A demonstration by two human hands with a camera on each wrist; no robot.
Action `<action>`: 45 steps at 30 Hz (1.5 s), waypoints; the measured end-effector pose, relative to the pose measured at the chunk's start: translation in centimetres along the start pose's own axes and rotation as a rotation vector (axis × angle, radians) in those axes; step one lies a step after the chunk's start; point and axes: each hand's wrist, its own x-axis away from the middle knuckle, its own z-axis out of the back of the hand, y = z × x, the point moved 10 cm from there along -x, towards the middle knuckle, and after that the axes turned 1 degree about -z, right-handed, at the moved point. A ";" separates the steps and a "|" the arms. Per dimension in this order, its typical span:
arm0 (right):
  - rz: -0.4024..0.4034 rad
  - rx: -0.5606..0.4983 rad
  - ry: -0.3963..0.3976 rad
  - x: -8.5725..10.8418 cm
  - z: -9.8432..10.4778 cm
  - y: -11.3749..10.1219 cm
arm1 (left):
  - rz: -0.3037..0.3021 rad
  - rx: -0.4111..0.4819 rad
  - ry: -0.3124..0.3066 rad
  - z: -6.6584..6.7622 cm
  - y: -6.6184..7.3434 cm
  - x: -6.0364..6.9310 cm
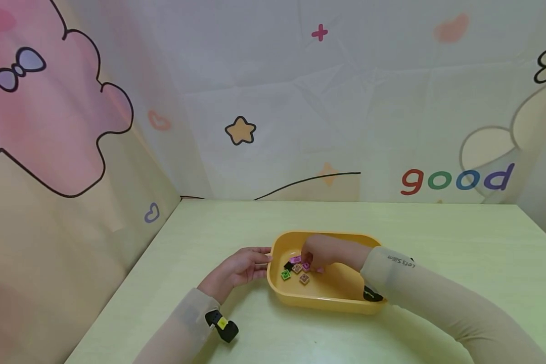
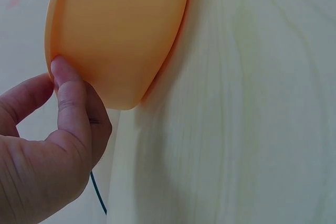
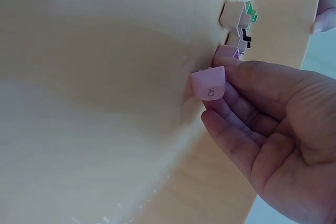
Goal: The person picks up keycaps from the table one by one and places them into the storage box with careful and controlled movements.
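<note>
My left hand [image 1: 244,267] is at the left end of a yellow-orange plastic tub [image 1: 318,303]. Its fairly straight fingers and thumb touch the rim and outer wall, close up in the left wrist view. Inside the tub, my right hand [image 1: 320,251] reaches down with bent fingers. In the right wrist view its fingertips pinch a pink keycap [image 3: 209,84] marked Ctrl, low over the tub floor; part of the contact is hidden. Left of that hand lie several loose keycaps: a green one [image 1: 285,274], a black one [image 1: 288,265], tan ones [image 1: 304,279] and more pink ones [image 1: 296,259].
The tub stands on a pale wood-grain table [image 1: 218,227]. A printed cloth [image 1: 273,101] hangs behind and at the left. My right forearm [image 1: 418,283] crosses over the tub's right end. A black wrist device [image 1: 223,326] sits at my left cuff.
</note>
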 end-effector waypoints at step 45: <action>0.006 0.018 0.259 12.4 8.5 3.4 | -0.002 -0.006 -0.006 -0.2 0.0 0.1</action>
